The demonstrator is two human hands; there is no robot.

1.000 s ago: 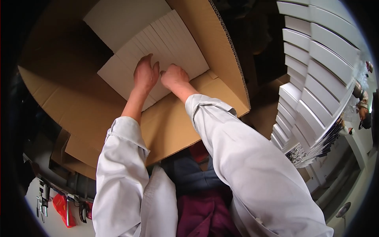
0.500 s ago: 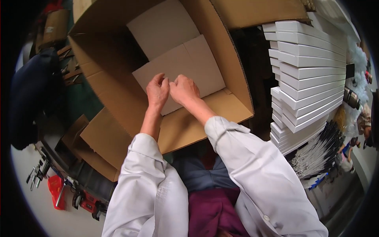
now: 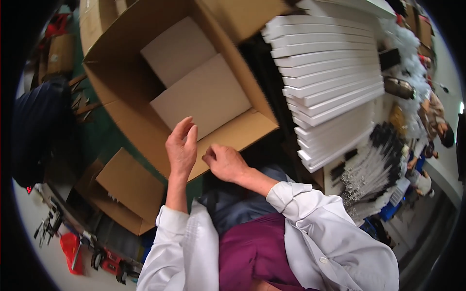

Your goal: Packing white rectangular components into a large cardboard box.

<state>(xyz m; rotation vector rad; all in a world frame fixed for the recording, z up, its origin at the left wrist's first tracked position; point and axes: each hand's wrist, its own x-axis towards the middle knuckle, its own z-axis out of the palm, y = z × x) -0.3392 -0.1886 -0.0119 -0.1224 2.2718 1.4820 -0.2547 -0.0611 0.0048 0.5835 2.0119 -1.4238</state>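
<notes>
A large open cardboard carton stands in front of me, with two flat white boxes inside. The nearer white box partly overlaps the farther white box. My left hand is over the carton's near side, its thumb and fingers apart and nothing visible between them. Lower and to the right, my right hand is just outside the near edge of the carton. Its fingers are curled in toward the thumb, and whatever they may hold is hidden.
A tall stack of flat white boxes rises at the right. Beside it lie a bundle of thin pale strands with black ends and a metal flask. A smaller open cardboard box is at the left. Several people are far right.
Both hands have drawn back toward me from over the nearer white box and moved apart, the right hand passing the carton's near edge. The view has shifted, bringing the white stack further in.
</notes>
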